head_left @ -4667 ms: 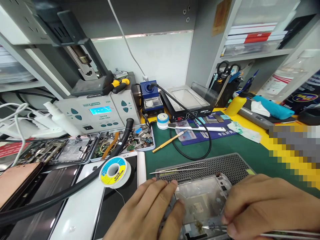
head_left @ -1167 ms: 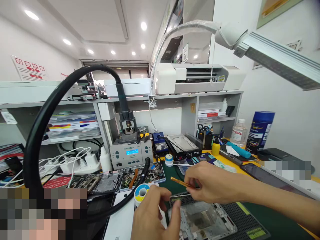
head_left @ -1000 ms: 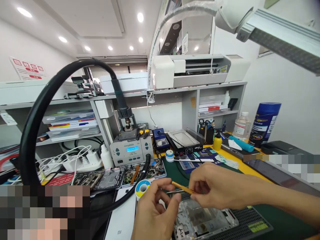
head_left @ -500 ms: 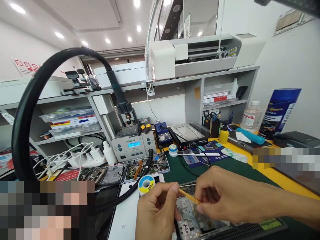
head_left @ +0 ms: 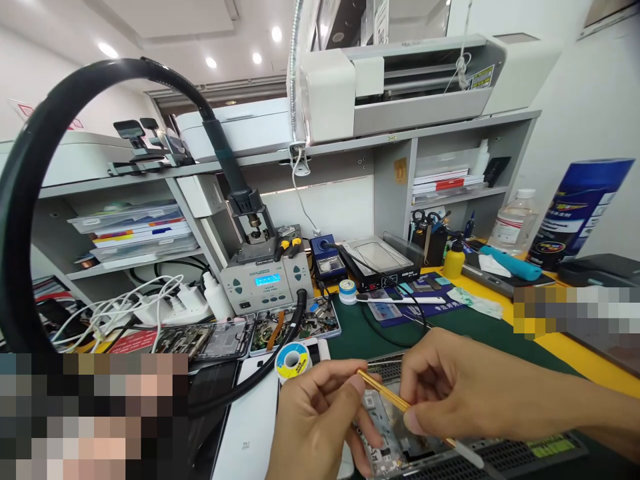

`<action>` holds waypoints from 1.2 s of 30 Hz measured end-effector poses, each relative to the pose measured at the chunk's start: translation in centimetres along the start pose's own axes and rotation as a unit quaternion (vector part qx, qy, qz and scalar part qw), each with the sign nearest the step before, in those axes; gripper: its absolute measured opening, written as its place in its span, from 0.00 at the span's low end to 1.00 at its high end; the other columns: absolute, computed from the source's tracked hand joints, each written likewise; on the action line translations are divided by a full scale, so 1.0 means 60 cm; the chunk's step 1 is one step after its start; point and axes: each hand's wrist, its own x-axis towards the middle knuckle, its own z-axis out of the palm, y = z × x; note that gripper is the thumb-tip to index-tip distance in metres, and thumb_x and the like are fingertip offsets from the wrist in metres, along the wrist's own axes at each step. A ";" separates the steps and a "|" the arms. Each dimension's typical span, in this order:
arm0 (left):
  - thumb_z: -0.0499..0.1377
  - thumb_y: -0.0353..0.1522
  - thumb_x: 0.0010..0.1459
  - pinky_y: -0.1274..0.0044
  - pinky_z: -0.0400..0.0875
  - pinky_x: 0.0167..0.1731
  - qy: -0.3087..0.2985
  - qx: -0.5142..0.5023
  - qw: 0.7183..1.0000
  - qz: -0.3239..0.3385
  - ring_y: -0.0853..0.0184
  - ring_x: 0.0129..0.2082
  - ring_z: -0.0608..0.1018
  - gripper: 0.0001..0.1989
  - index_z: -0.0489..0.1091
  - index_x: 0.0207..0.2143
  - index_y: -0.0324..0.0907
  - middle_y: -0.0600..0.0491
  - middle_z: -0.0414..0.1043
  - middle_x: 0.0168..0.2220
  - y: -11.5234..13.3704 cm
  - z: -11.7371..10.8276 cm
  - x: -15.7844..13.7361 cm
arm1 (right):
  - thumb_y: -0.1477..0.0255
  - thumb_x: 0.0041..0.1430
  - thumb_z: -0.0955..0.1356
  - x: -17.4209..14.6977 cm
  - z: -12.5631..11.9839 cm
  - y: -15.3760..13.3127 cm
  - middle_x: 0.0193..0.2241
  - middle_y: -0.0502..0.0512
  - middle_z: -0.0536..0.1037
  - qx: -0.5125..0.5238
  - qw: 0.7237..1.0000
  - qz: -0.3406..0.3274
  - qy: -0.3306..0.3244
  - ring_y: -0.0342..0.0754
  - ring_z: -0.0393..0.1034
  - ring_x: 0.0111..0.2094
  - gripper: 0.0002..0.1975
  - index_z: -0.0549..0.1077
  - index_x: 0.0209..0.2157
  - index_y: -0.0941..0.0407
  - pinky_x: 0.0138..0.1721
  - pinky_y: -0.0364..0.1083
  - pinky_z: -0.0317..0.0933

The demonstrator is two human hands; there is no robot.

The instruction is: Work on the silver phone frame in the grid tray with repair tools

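Note:
Both hands meet over an opened phone [head_left: 383, 427] with exposed inner parts, resting on a dark perforated holder [head_left: 445, 467]. A slim gold-coloured tool [head_left: 387, 392] slants between them, with a pale, flat end showing below my right hand. The thumb and fingertips of my left hand [head_left: 320, 420] are closed on its upper end. My right hand [head_left: 460, 393] pinches it farther down. The exact kind of tool cannot be made out. Fingers and the tool hide part of the phone.
Left of my hands lie a white phone [head_left: 250, 413] and a solder wire spool [head_left: 293, 361]. Behind stand a hot air station [head_left: 265, 287], a tray of small parts [head_left: 320, 320] and a black hose [head_left: 15, 200]. A yellow bottle [head_left: 454, 260] stands back right.
The view has shifted slightly. My hands still hold the gold-coloured tool, and its pale end now shows below my right hand. More of the tool's length is visible between the hands.

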 end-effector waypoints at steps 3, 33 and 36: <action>0.87 0.52 0.49 0.82 0.74 0.15 -0.007 -0.021 1.000 -0.011 0.68 0.18 0.83 0.29 0.90 0.40 0.39 0.49 0.88 0.29 0.000 0.000 0.000 | 0.61 0.56 0.80 0.003 -0.003 0.003 0.24 0.47 0.78 0.025 1.000 0.005 -0.017 0.43 0.65 0.25 0.12 0.82 0.32 0.55 0.25 0.41 0.55; 0.85 0.53 0.56 0.80 0.79 0.20 -0.046 -0.004 0.996 -0.080 0.65 0.19 0.84 0.31 0.89 0.46 0.37 0.49 0.85 0.23 -0.001 -0.009 -0.001 | 0.63 0.51 0.88 -0.004 -0.008 0.022 0.23 0.43 0.72 0.104 0.994 0.035 -0.028 0.43 0.59 0.27 0.18 0.81 0.31 0.55 0.27 0.44 0.49; 0.84 0.52 0.59 0.78 0.81 0.22 -0.052 0.016 0.995 -0.082 0.64 0.19 0.85 0.29 0.88 0.47 0.37 0.48 0.85 0.24 0.000 -0.013 0.000 | 0.62 0.52 0.88 -0.004 -0.008 0.023 0.23 0.43 0.72 0.104 0.994 0.033 -0.030 0.43 0.59 0.27 0.19 0.82 0.31 0.55 0.27 0.43 0.49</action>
